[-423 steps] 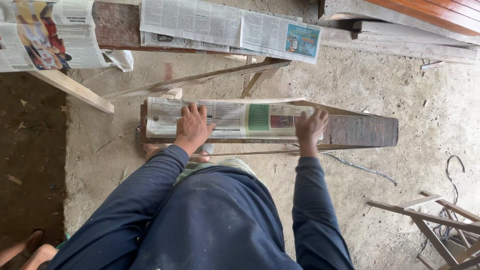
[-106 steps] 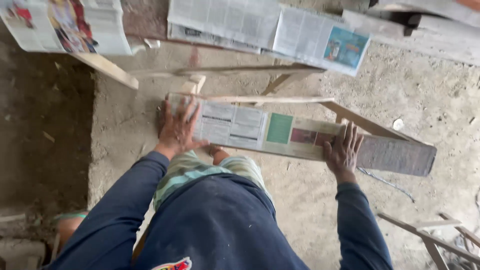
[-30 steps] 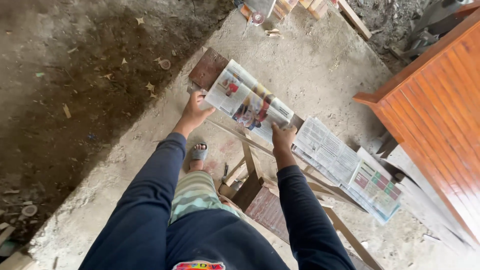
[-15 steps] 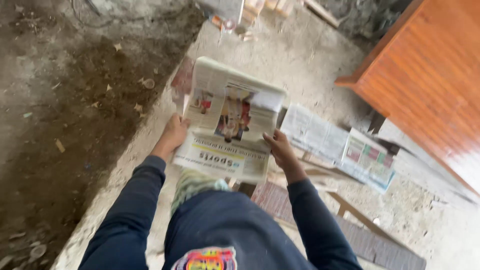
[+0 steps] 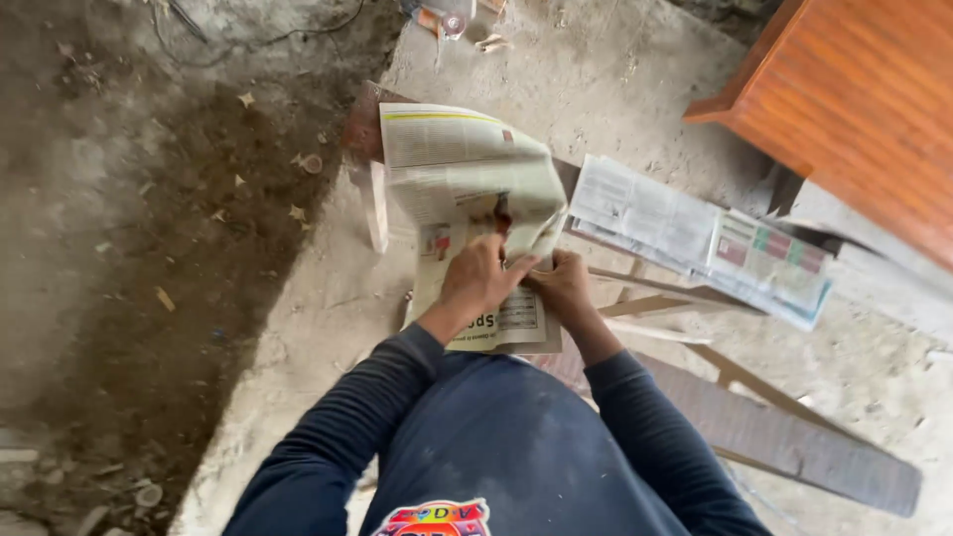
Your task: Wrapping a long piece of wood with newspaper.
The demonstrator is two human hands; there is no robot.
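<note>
both hands, left (image 5: 479, 281) & right (image 5: 561, 285), clenched on newspaper (image 5: 467, 179) folding up over them.

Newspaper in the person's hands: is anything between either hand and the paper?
Nothing visible. The left hand and the right hand both grip the folded newspaper directly at its middle, close together, held up over the wooden plank and the concrete floor.

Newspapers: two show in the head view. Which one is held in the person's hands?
The crumpled newspaper in the middle, gripped by the left hand and right hand. The other newspaper lies flat, draped over wood on the right, untouched.
</note>
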